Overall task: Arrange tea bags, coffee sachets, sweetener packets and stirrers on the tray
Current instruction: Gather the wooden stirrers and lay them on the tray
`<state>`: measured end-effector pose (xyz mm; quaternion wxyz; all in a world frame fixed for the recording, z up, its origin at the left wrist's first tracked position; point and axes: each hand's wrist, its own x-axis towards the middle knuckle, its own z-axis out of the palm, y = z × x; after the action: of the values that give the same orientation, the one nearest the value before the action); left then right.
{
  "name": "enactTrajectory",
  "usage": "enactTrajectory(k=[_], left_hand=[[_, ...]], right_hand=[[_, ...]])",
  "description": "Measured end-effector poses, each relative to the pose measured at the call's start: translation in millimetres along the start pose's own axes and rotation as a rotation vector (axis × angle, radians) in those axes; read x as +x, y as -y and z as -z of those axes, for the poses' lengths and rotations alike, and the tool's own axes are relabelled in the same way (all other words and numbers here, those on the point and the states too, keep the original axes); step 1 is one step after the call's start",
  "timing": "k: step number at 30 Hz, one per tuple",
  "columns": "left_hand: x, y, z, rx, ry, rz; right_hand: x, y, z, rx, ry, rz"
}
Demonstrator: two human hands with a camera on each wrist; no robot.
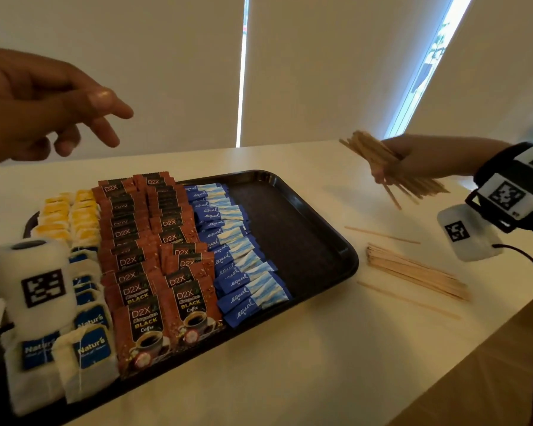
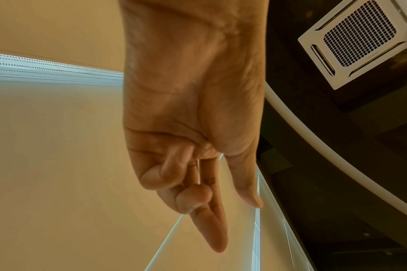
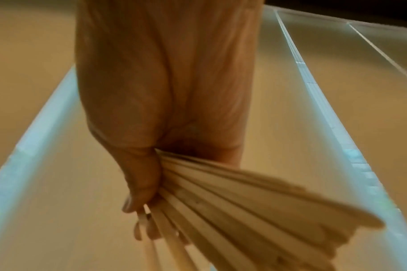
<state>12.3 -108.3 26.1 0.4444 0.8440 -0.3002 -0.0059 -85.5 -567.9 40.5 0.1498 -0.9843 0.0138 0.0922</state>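
The right hand (image 1: 413, 161) was up above the far right part of the bench (image 1: 320, 364), fingers wrapped round a fat bundle of stirrers (image 1: 391, 167), and what a fan it made! In the right wrist view those wooden sticks (image 3: 244, 201) splayed out wide from the grip, thumb clamped across them. The left hand (image 1: 53, 109) hovered high over the far left end of the tray (image 1: 345, 256), fingers loose and spread, holding nothing at all; the left wrist view showed the same, index finger pointing out, the others lightly bent.

Down on the black tray, the rows were lined up: tea bags (image 1: 83, 352) on the left with yellow-tagged ones (image 1: 71, 213) behind them, brown coffee sachets (image 1: 154, 256) in two columns next, then blue sweetener packets (image 1: 240, 253) beside those. The right strip of the tray lay bare and dark.

On the bench just right of the tray sat a neat stack of stirrers (image 1: 416, 272), with single loose sticks (image 1: 382, 235) lying near it.
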Motion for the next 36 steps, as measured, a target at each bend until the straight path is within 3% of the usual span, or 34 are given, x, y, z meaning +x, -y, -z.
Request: enactTrajectory(k=[2, 5, 9, 14, 18, 22, 25, 30, 36], left_hand=[[-7.9, -32.9, -18.3, 0.048, -0.047, 0.038], [-19.3, -50.4, -36.8, 0.001, -0.111, -0.068], [-23.5, -63.8, -46.0, -0.105, -0.244, -0.090], [-26.0, -69.2, -43.5, -0.152, -0.382, -0.176], [-23.6, -62.3, -39.2, -0.118, -0.435, -0.130], [-21.4, -55.5, -35.8, 0.013, -0.419, -0.094], [-23.3, -54.7, -33.3, 0.138, -0.363, -0.041], [-21.8, -56.7, -27.8, 0.123, -0.585, -0.067], [-7.1, -52.3, -76.5, 0.101, -0.435, 0.035]], right_hand=[[-2.6, 38.6, 4.3, 0.111, -0.042, 0.158], [-3.7, 101.0, -4.2, 0.290, -0.044, 0.371], [7.1, 174.6, -36.7, 0.375, 0.008, 0.627], [32.6, 240.2, -75.8, 0.462, -0.153, 0.782], [45.7, 274.8, -87.7, 0.377, -0.375, 0.765], [53.5, 277.1, -88.7, 0.262, -0.526, 0.622], [58.5, 271.1, -92.0, 0.170, -0.549, 0.542], [58.1, 260.5, -90.3, 0.012, -0.585, 0.494], [56.3, 265.6, -100.2, -0.151, -0.652, 0.544]])
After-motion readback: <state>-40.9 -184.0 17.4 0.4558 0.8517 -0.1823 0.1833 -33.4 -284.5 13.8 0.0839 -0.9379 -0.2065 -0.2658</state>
